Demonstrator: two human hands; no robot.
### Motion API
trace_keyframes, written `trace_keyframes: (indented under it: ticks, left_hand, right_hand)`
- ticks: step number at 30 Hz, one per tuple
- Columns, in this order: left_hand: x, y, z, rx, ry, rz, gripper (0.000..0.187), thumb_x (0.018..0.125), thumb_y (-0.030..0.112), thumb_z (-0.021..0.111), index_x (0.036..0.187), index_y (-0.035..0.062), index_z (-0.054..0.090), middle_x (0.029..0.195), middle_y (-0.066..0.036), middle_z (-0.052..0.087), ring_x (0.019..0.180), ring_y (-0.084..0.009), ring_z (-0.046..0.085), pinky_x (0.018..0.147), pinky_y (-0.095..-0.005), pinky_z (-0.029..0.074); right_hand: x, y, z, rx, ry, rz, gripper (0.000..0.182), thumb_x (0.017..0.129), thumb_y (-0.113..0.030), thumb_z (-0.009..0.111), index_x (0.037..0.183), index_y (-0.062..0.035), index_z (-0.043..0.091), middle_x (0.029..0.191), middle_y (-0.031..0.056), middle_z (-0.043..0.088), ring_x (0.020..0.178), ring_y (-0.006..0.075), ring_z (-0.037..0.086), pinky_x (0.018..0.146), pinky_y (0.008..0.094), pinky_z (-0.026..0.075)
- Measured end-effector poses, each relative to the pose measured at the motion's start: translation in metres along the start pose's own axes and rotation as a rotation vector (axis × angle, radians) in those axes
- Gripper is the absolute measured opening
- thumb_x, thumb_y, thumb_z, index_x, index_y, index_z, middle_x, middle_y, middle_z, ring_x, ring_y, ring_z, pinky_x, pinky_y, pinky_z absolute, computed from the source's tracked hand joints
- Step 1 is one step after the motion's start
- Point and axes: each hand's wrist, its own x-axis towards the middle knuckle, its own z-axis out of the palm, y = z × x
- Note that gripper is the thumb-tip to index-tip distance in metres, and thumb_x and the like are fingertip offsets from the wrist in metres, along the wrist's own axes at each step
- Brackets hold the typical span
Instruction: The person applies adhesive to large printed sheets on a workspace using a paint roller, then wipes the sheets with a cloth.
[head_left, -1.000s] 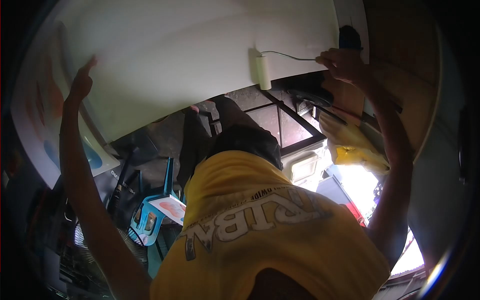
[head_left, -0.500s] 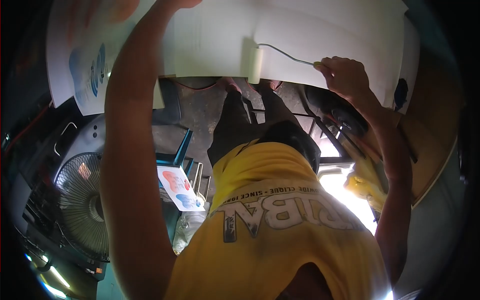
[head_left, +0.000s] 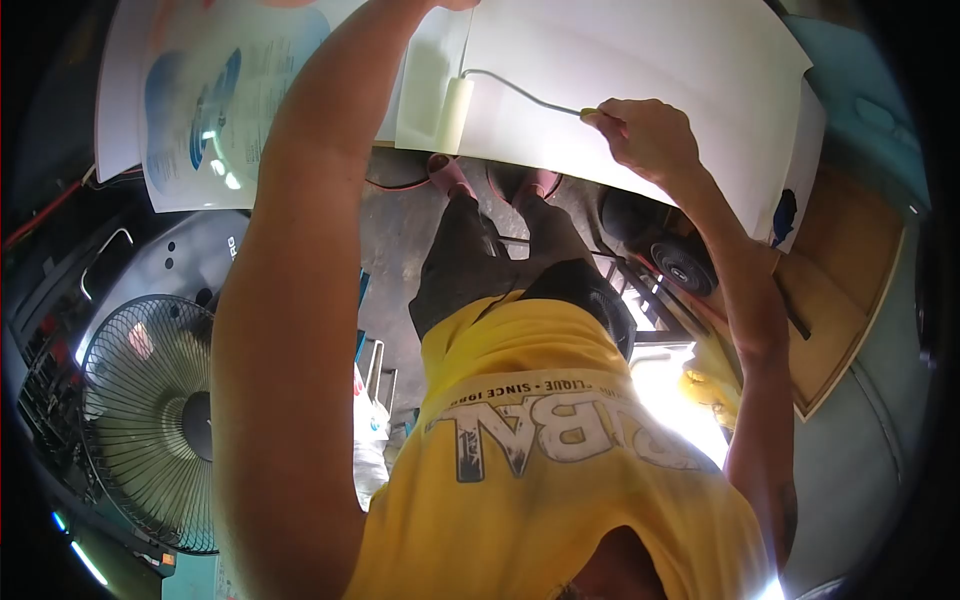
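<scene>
My right hand [head_left: 648,140] is closed around the handle end of a small paint roller, with its fingers wrapped on the grip. A bent wire runs left from the hand to the pale roller sleeve [head_left: 455,115]. The sleeve rests on a greenish-white strip [head_left: 418,108] beside the large white sheet [head_left: 620,60], near the front edge. My left arm reaches across to the far side. Only a small part of my left hand [head_left: 456,4] shows at the top border, and its fingers are cut off. Left of that arm lies a glossy printed sheet [head_left: 270,90] with blue and red shapes.
A round fan [head_left: 140,430] stands at lower left, beside a grey machine part [head_left: 165,265]. Below the work surface are my feet in pink footwear [head_left: 447,175] and a black round object [head_left: 683,265]. A brown board [head_left: 850,290] leans at right.
The roller and my right hand have moved left, bringing the sleeve onto the greenish-white strip. My left arm has shifted right in view, and the camera view has turned slightly.
</scene>
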Motion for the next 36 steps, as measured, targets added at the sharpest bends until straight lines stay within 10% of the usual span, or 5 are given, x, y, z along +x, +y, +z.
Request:
trace_keyframes:
  ticks: [10,25,36]
  left_hand:
    - [0.014,-0.017,0.011,0.011,-0.034,0.009,0.076,0.089,0.001,0.045,0.162,0.0173,0.032,0.158,-0.018,0.046,0.145,-0.0380,0.040,0.121,-0.0458,0.036]
    - [0.007,-0.054,0.021,-0.087,0.134,0.286,0.095,0.070,-0.022,0.032,0.157,0.0136,0.044,0.151,-0.012,0.055,0.137,-0.0311,0.049,0.124,-0.0401,0.030]
    - [-0.005,-0.034,0.008,-0.121,0.072,0.235,0.102,0.058,-0.025,0.028,0.152,0.0093,0.047,0.161,-0.009,0.045,0.143,-0.0273,0.045,0.128,-0.0392,0.028]
  right_hand:
    - [0.019,0.039,0.001,-0.097,-0.097,-0.080,0.040,0.105,-0.042,0.049,0.099,-0.0148,0.077,0.087,0.0111,0.074,0.088,0.0337,0.072,0.073,0.0475,0.057]
    - [-0.205,0.421,-0.025,-0.161,-0.099,0.122,0.024,0.099,-0.035,0.063,0.095,-0.0135,0.073,0.081,0.0086,0.072,0.076,0.0331,0.070,0.070,0.0467,0.056]
    - [-0.263,0.525,-0.045,-0.218,-0.182,0.215,0.025,0.096,-0.032,0.067,0.088,-0.0083,0.069,0.082,0.0122,0.069,0.079,0.0347,0.069,0.071,0.0475,0.055]
